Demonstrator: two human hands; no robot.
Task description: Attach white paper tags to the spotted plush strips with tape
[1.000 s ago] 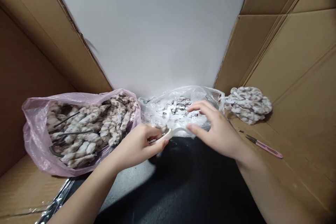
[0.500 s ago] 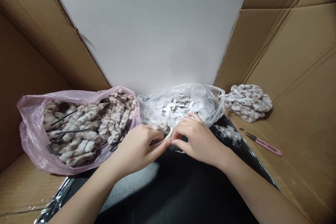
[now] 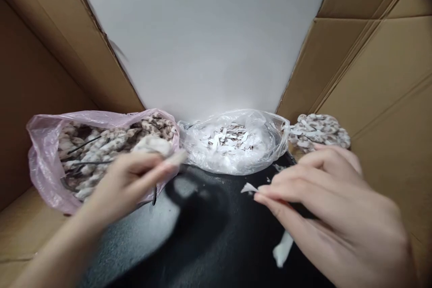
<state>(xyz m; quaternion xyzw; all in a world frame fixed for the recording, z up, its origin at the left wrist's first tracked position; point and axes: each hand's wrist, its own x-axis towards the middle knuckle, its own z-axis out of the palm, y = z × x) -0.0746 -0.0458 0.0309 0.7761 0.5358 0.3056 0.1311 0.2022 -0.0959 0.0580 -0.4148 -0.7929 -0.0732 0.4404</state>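
Observation:
My left hand [image 3: 135, 184], blurred by motion, is closed on a fluffy whitish fabric piece [image 3: 153, 145]. A pale, flat end sticks out past its thumb and forefinger. A thin black cord hangs below that hand. My right hand [image 3: 330, 207] pinches a thin white strip [image 3: 249, 188] between thumb and forefinger. Below the right palm shows another white strip end [image 3: 282, 249]; whether it is the same strip I cannot tell. Behind the left hand lies a pink plastic bag [image 3: 43, 162] full of fluffy brown-and-white pieces with dark cords.
A clear plastic bag [image 3: 270, 157] with white and brown scraps lies at the back middle. Right of it sits a bundle of fluffy pieces [image 3: 320, 128]. The black surface [image 3: 216, 252] stretches under my hands. Cardboard walls [image 3: 381, 99] and a pale panel [image 3: 202, 36] enclose the place.
My hands were together at the middle and have moved apart. The left went left with the fluffy piece; the right came right and nearer with the strip, now covering the pink-handled snips.

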